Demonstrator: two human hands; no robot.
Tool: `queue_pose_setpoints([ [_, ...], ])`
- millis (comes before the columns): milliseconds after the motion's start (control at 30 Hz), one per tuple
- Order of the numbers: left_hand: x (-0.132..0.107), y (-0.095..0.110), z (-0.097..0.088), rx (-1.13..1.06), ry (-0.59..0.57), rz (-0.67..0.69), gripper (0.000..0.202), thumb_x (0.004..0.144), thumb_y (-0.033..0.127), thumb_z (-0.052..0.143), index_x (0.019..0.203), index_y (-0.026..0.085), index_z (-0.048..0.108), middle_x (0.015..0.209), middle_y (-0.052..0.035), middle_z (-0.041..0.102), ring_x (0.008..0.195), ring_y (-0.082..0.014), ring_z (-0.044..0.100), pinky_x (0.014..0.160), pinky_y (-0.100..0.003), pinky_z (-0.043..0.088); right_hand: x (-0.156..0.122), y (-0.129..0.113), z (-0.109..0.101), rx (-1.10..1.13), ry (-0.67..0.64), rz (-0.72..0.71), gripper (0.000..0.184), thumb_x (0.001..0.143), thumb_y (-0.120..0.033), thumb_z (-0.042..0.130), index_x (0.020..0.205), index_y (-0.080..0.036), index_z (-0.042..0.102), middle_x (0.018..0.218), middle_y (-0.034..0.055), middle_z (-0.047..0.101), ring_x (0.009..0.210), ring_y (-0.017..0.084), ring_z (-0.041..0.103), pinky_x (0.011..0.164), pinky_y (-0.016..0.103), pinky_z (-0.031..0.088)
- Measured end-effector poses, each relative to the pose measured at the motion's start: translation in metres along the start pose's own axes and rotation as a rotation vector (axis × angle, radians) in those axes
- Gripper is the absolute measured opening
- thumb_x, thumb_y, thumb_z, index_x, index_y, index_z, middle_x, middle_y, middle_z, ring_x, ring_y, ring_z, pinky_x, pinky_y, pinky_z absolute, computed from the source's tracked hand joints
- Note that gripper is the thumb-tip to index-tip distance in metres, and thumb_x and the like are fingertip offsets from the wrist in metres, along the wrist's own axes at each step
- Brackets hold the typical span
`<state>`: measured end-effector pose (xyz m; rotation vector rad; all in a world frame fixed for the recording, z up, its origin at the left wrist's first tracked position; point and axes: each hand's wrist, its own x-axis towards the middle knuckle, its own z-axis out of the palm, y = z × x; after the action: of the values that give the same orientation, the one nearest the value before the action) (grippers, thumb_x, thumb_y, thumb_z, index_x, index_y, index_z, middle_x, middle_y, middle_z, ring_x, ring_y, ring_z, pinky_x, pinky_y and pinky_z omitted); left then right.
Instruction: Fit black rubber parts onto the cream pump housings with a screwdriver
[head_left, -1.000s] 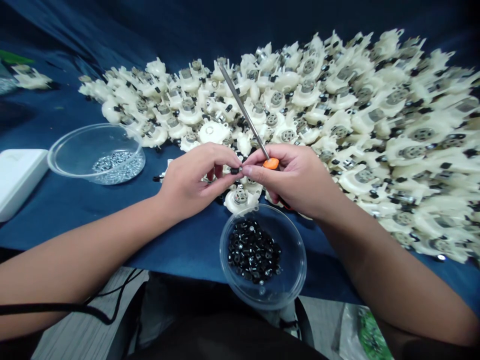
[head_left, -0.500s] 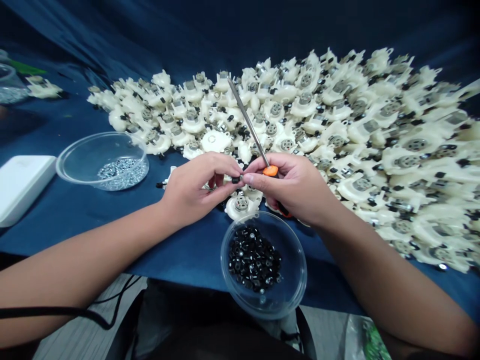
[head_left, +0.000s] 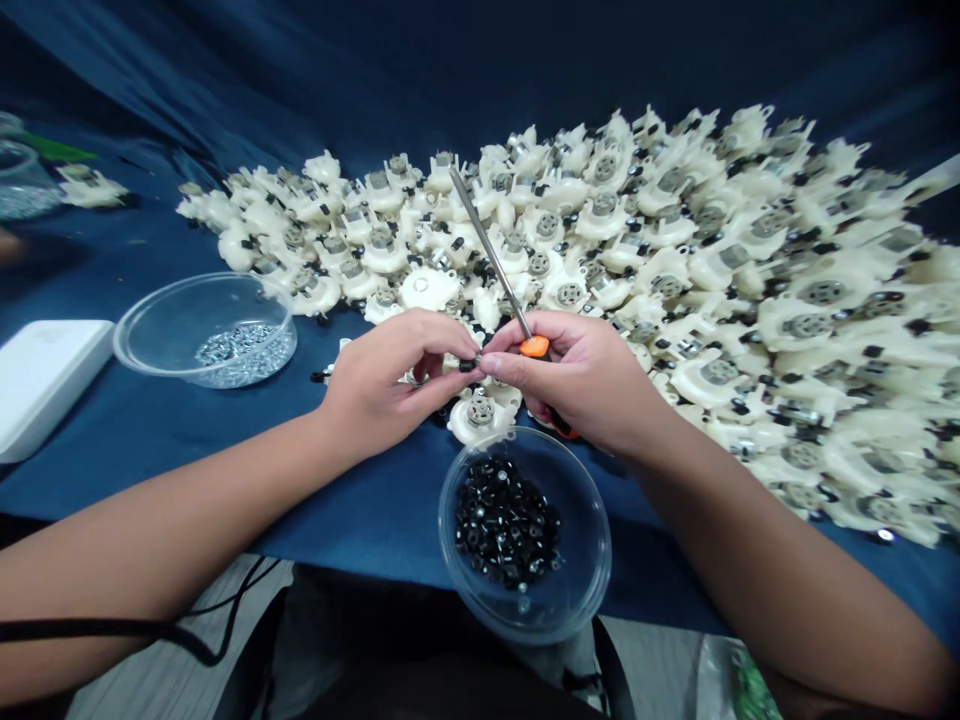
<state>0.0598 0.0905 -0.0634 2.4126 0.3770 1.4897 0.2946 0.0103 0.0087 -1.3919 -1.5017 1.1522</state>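
A small black part [head_left: 469,365] is pinched between the thumb and fingertips of my left hand [head_left: 401,375]. My right hand [head_left: 581,375] has a screwdriver [head_left: 487,245] with an orange and black handle tucked in its palm, the shaft pointing up and away. Its thumb and forefinger meet at the right end of the black part; what they pinch there is too small to make out. Just below my hands lies a cream plastic housing with a round motor [head_left: 480,412]. Nearer to me, a clear bowl [head_left: 600,560] contains many small black pieces [head_left: 510,525].
A large heap of cream motor housings [head_left: 600,230] covers the back and right of the blue cloth [head_left: 337,530]. At left stand a clear bowl [head_left: 127,345] with shiny screws [head_left: 244,355] and a white box [head_left: 49,385]. Part of another person's hand [head_left: 9,247] shows at the far left edge.
The view has shifted slightly, so most things sit a little lower. Both hands keep the same pinch at the black part, and the screwdriver stays in my right hand.
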Motion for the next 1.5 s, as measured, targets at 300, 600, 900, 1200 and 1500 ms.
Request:
queue_pose_setpoints([
  [300,-0.0011,0.0009,0.0002,0.013,0.000,0.001,0.006,0.118,0.024,0.087,0.120,0.028,0.083,0.119,-0.0057,0.095,0.085,-0.0168,0.085,0.066,-0.031,0.065,0.0004,0.0016,0.0015,0.021,-0.015,0.042,0.054,0.091,-0.073,0.103,0.103,-0.025,0.081,0.059,-0.0071,0.058,0.052,0.013,0.050,0.050,0.030,0.035],
  [600,-0.0018,0.0018,0.0012,0.010,0.003,-0.006,0.009,0.115,0.021,0.087,0.118,0.028,0.083,0.118,-0.0058,0.096,0.082,-0.0165,0.084,0.064,-0.031,0.064,0.0000,0.0029,0.0012,0.029,-0.022,0.052,0.052,0.090,-0.071,0.104,0.099,-0.025,0.080,0.056,-0.0069,0.059,0.050,0.012,0.048,0.048,0.030,0.034],
  [900,-0.0019,-0.0030,0.0003,0.021,0.029,0.055,0.017,0.111,0.015,0.092,0.121,0.025,0.082,0.120,-0.0056,0.096,0.084,-0.0149,0.084,0.065,-0.027,0.063,0.0011,0.0056,0.0018,0.092,-0.027,0.030,0.040,0.090,-0.056,0.103,0.101,-0.023,0.083,0.059,-0.0070,0.060,0.049,0.012,0.053,0.045,0.028,0.035],
  [1200,-0.0003,-0.0045,0.0028,-0.006,0.050,0.084,0.021,0.108,0.010,0.094,0.119,0.024,0.082,0.118,-0.0065,0.096,0.086,-0.0156,0.086,0.064,-0.026,0.064,0.0010,0.0092,-0.0009,0.040,-0.036,0.028,0.048,0.093,-0.067,0.100,0.097,-0.024,0.080,0.057,-0.0054,0.063,0.048,0.013,0.053,0.045,0.027,0.034],
  [1500,-0.0029,0.0025,-0.0013,0.031,0.020,-0.040,0.013,0.117,0.024,0.091,0.123,0.032,0.082,0.121,-0.0007,0.094,0.092,-0.0177,0.089,0.069,-0.035,0.069,0.0007,0.0094,-0.0022,0.052,-0.045,0.002,0.041,0.093,-0.060,0.101,0.098,-0.024,0.083,0.058,-0.0052,0.064,0.050,0.013,0.056,0.045,0.027,0.038],
])
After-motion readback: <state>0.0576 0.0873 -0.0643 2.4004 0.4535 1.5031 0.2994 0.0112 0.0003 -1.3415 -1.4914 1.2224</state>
